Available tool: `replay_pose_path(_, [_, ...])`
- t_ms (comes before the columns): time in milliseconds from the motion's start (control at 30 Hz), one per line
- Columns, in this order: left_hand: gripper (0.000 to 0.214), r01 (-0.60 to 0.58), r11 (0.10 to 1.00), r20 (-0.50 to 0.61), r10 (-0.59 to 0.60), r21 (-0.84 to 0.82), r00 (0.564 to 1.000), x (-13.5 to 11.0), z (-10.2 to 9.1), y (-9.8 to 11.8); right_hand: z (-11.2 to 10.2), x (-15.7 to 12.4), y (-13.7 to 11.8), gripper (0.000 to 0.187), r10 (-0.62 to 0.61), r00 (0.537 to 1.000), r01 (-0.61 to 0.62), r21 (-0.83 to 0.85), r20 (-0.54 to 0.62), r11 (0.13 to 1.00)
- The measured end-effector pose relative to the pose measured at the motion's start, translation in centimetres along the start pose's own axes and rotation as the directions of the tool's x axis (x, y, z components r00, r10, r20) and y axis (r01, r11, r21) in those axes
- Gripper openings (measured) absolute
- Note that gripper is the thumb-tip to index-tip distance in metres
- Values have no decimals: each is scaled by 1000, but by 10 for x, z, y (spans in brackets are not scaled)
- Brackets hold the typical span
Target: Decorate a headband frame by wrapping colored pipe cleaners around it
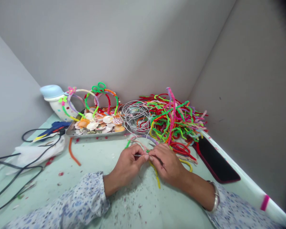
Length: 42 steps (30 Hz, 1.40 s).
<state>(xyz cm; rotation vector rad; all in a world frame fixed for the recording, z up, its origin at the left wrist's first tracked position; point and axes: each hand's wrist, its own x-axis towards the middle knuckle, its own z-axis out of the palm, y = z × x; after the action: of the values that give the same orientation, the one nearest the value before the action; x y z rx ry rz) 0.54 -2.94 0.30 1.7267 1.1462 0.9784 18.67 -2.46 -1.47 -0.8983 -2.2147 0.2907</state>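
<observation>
Head: thin wire (137,155) in left grip (128,163)

Your table (97,165), pale green and specked with bits, carries a metal tray (97,135), a coil of silvery wire (125,121) and a heap of fuzzy stems (178,117) along its back. To your left lie a black cable (6,157), a white plastic bag (26,152) and an orange strip (72,154); to your right, a dark flat slab (216,159). A yellow stem (157,177) lies nearer you.
</observation>
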Motion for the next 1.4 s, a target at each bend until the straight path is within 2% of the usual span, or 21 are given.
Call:
replay_pose_path(233, [20, 85, 993, 34, -82, -84, 996, 2, 1, 2, 0, 1, 0, 13, -6, 1000, 6, -12, -12, 1000])
replay_pose_path(500, [20, 23, 1000, 27, -23, -3, 999, 3, -1, -2, 0, 1, -1, 13, 9, 1000, -10, -21, -21, 1000])
replay_pose_path(767, [24, 138, 983, 35, -134, -123, 990, 3, 0, 1, 0, 0, -2, 14, -45, 999, 45, -58, 4, 997])
replay_pose_path(900, [24, 158, 981, 44, -153, -115, 987, 2, 2, -1, 0, 1, -1, 13, -25, 1000, 25, -49, -2, 998])
replay_pose_path(1167, [16, -54, 996, -46, 57, 68, 997, -3, 1, 0, -2, 2, -2, 13, 85, 995, -86, -20, -50, 996])
replay_pose_path(1267, [10, -141, 972, -101, 161, 186, 982, -5, 0, 2, -2, 2, -2, 13, 118, 990, -119, 1, -72, 993])
replay_pose_path(1400, [15, -275, 926, -110, 311, 258, 944, -6, 1, 2, -2, 2, -1, 12, 125, 990, -124, 13, -65, 992])
